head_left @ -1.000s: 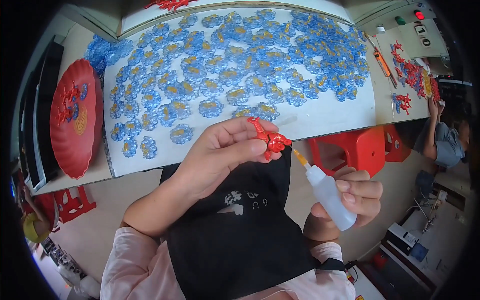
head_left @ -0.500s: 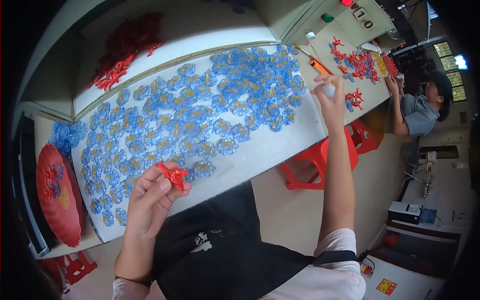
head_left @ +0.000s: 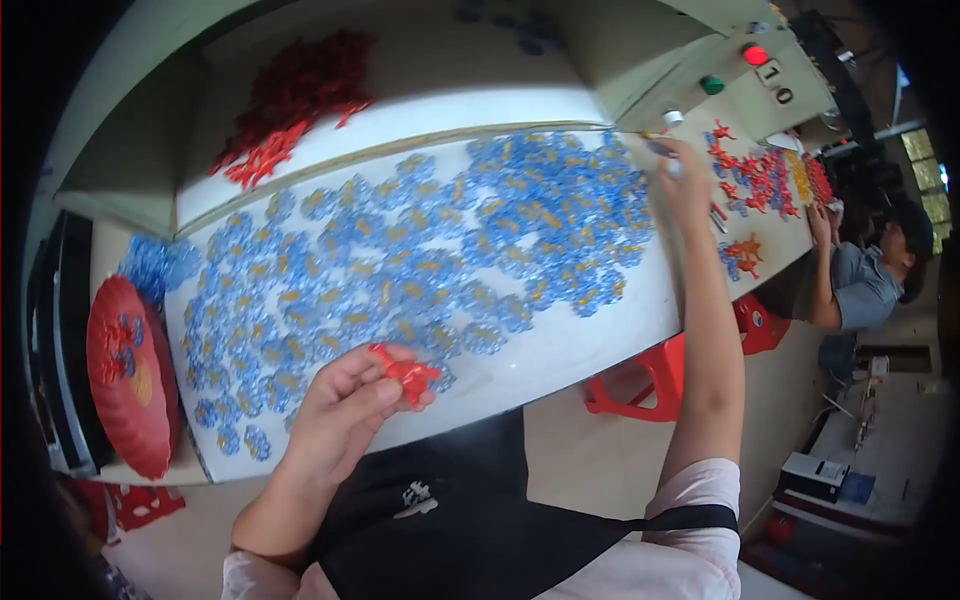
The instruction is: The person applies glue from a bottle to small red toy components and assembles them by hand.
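Head view: left hand pinching a small glossy red plastic flower piece over the near edge of the white desk, beside rows of spiky blue plastic flowers; right hand outstretched, closed around a white squeeze bottle.

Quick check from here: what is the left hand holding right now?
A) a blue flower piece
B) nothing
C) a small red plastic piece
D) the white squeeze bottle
C: the left hand pinches a small red plastic piece in its fingers, over the near edge of the white table.
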